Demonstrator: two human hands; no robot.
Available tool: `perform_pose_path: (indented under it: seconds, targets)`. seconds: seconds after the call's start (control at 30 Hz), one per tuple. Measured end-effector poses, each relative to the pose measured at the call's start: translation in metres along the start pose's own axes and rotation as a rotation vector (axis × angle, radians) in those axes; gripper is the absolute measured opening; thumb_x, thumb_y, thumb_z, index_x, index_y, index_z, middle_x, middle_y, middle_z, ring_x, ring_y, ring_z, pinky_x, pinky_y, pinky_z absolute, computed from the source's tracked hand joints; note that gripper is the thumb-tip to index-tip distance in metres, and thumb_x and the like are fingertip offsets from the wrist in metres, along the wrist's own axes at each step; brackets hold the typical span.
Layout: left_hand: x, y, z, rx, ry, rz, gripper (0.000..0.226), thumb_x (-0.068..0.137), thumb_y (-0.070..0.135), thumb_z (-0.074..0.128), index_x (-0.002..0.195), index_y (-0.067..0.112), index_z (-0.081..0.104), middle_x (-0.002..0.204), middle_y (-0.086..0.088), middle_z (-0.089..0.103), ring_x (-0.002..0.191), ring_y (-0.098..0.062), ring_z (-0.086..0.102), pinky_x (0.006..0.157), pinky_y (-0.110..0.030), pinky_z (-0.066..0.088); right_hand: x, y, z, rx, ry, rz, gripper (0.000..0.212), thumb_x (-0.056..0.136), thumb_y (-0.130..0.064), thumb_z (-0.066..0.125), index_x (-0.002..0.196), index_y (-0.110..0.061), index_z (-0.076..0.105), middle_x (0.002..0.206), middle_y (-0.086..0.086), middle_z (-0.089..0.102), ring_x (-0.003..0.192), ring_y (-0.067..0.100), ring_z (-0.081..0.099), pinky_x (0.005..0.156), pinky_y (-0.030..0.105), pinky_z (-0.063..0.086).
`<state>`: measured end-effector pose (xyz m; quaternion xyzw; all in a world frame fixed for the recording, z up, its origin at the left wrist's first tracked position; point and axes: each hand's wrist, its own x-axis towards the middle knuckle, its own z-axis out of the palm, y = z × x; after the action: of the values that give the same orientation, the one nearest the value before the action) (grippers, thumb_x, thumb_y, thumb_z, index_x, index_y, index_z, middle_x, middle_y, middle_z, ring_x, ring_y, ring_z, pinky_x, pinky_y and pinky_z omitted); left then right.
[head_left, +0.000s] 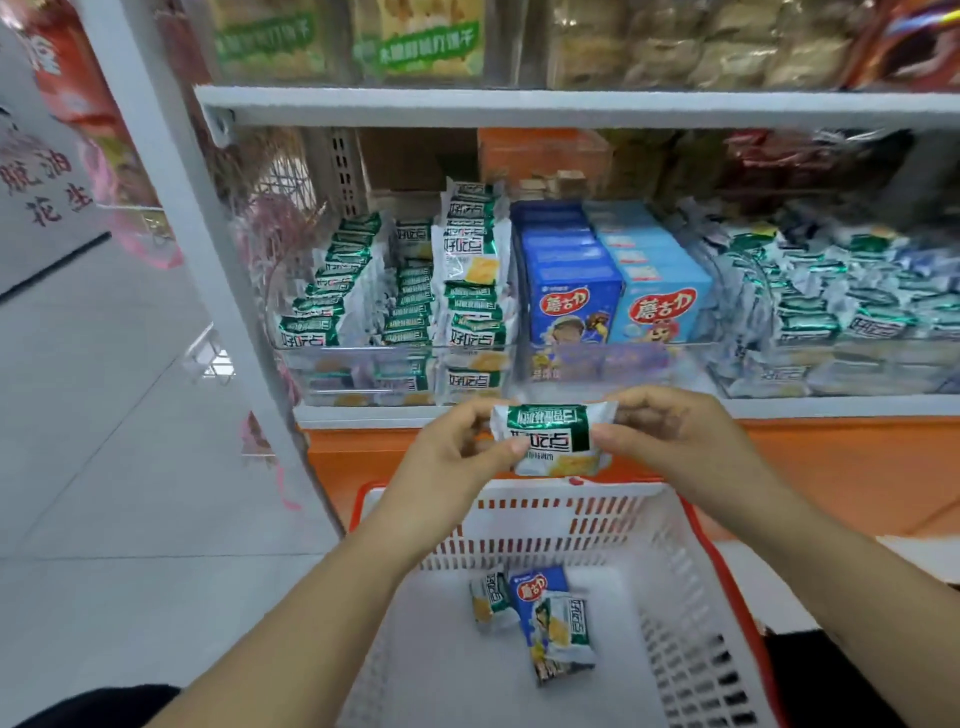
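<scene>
A small green-and-white snack packet (551, 437) is held flat in front of the shelf, above the far rim of a white basket with an orange rim (670, 582). My left hand (457, 449) pinches its left end, and my right hand (670, 431) pinches its right end. On the basket floor lie two like packets (488, 600) and a small blue box (535, 587), with one packet (563, 636) on top of the box.
The shelf (571, 106) ahead holds clear bins of green-and-white packets (410, 291), dark and light blue boxes (618, 291), and more packets at the right (831, 301). A white upright post (208, 270) stands left. Grey floor tiles (104, 441) spread to the left.
</scene>
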<state>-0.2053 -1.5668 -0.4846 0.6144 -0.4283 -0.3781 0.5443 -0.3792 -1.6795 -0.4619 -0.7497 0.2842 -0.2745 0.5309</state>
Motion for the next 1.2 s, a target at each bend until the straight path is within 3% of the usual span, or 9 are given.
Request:
perform_pose_path:
  seconds: [0.13, 0.27, 0.37, 0.57, 0.7, 0.83, 0.9, 1.07, 1.2]
  targets:
    - [0.004, -0.008, 0.008, -0.006, -0.002, -0.029, 0.023, 0.088, 0.011, 0.064, 0.105, 0.028, 0.063, 0.096, -0.001, 0.071, 0.085, -0.015, 0.066, 0.082, -0.026, 0.053, -0.002, 0.012, -0.001, 0.048, 0.088, -0.029, 0.011, 0.077, -0.012, 0.071, 0.069, -0.010, 0.063, 0.069, 0.012, 0.070, 0.068, 0.029, 0.068, 0.077, 0.044, 0.053]
    - [0.005, -0.010, 0.014, -0.074, -0.023, -0.069, 0.018, 0.089, 0.017, 0.063, 0.104, 0.026, 0.063, 0.102, 0.008, 0.072, 0.098, -0.017, 0.067, 0.090, -0.032, 0.052, 0.001, 0.019, 0.000, 0.033, 0.137, -0.026, 0.018, 0.085, -0.007, 0.066, 0.071, -0.005, 0.055, 0.066, 0.015, 0.065, 0.061, 0.019, 0.062, 0.067, 0.030, 0.049]
    - [0.005, -0.014, 0.018, -0.130, -0.034, -0.121, 0.018, 0.088, 0.024, 0.060, 0.106, 0.025, 0.064, 0.099, 0.008, 0.073, 0.096, -0.016, 0.066, 0.082, -0.028, 0.051, 0.000, 0.019, 0.002, 0.064, 0.147, 0.010, 0.016, 0.086, -0.011, 0.064, 0.074, -0.007, 0.055, 0.065, 0.011, 0.061, 0.059, 0.017, 0.057, 0.065, 0.028, 0.046]
    - [0.005, -0.016, 0.017, -0.246, -0.003, -0.263, 0.017, 0.090, 0.022, 0.058, 0.104, 0.014, 0.065, 0.104, -0.011, 0.068, 0.089, -0.016, 0.063, 0.087, -0.032, 0.055, -0.005, 0.013, 0.005, 0.252, -0.074, 0.249, 0.021, 0.076, -0.026, 0.064, 0.079, -0.008, 0.055, 0.061, -0.003, 0.061, 0.060, 0.008, 0.057, 0.063, 0.019, 0.047]
    - [0.005, -0.017, 0.017, -0.269, 0.013, -0.375, 0.023, 0.090, 0.026, 0.059, 0.105, 0.009, 0.064, 0.111, -0.017, 0.066, 0.096, -0.021, 0.061, 0.079, -0.029, 0.056, -0.001, 0.018, 0.008, 0.179, -0.115, 0.331, 0.012, 0.091, -0.022, 0.058, 0.092, -0.010, 0.055, 0.066, -0.002, 0.062, 0.061, 0.006, 0.058, 0.065, 0.021, 0.048]
    - [0.006, -0.019, 0.016, -0.300, 0.025, -0.457, 0.026, 0.090, 0.029, 0.060, 0.106, 0.009, 0.065, 0.108, -0.010, 0.070, 0.106, -0.027, 0.064, 0.083, -0.033, 0.057, 0.001, 0.023, 0.008, -0.010, -0.127, 0.322, 0.027, 0.091, -0.038, 0.058, 0.103, -0.013, 0.056, 0.091, 0.011, 0.072, 0.074, 0.026, 0.063, 0.076, 0.039, 0.048]
    - [0.007, -0.018, 0.013, -0.333, 0.007, -0.478, 0.023, 0.086, 0.030, 0.063, 0.102, 0.013, 0.068, 0.104, -0.006, 0.072, 0.102, -0.024, 0.065, 0.082, -0.033, 0.057, 0.001, 0.026, 0.008, -0.013, -0.100, 0.323, 0.027, 0.089, -0.039, 0.060, 0.101, -0.015, 0.057, 0.094, 0.013, 0.071, 0.074, 0.028, 0.061, 0.076, 0.040, 0.048]
    - [0.008, -0.010, 0.008, -0.460, -0.051, -0.516, 0.023, 0.079, 0.013, 0.065, 0.102, 0.013, 0.068, 0.090, 0.000, 0.075, 0.075, -0.010, 0.070, 0.086, -0.037, 0.055, 0.006, 0.027, 0.004, 0.345, -0.016, 0.469, 0.026, 0.087, -0.024, 0.062, 0.102, -0.003, 0.059, 0.104, 0.022, 0.068, 0.087, 0.027, 0.057, 0.081, 0.032, 0.055]
    - [0.010, -0.006, 0.004, -0.519, -0.053, -0.566, 0.029, 0.068, 0.011, 0.067, 0.096, 0.010, 0.068, 0.084, -0.005, 0.074, 0.064, -0.010, 0.069, 0.076, -0.033, 0.059, 0.008, 0.019, 0.005, 0.666, 0.010, 0.626, 0.013, 0.088, -0.012, 0.059, 0.088, 0.001, 0.059, 0.085, 0.016, 0.069, 0.053, 0.012, 0.045, 0.065, 0.024, 0.059]
